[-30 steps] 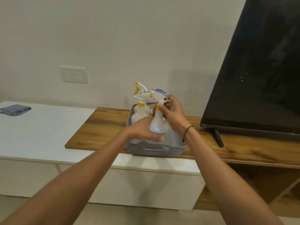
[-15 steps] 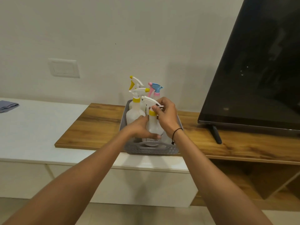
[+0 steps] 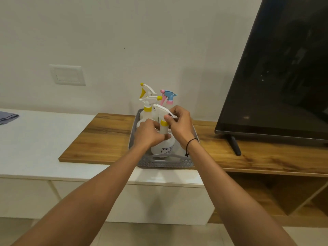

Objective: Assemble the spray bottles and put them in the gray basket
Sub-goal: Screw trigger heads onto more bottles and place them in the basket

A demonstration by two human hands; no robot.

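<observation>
A gray basket [image 3: 165,161] sits on the wooden shelf top, at its front edge. Inside its near end stands a white spray bottle [image 3: 164,145] with a yellow collar and white trigger head. My left hand [image 3: 148,134] wraps the bottle's neck and shoulder. My right hand [image 3: 179,124] pinches the trigger head from the right. Behind it in the basket stand two more white bottles with yellow-trimmed heads [image 3: 148,102] and one with a pink and blue head [image 3: 168,96].
A large dark TV [image 3: 284,71] on a black foot [image 3: 235,145] stands to the right on the wooden top [image 3: 99,139]. A white counter [image 3: 35,135] extends left with a folded blue-gray cloth [image 3: 8,117] at its far edge. A wall switch plate [image 3: 67,75] is behind.
Both hands have lowered the bottle from above the basket's front down into the basket. My grip on neck and trigger head is unchanged.
</observation>
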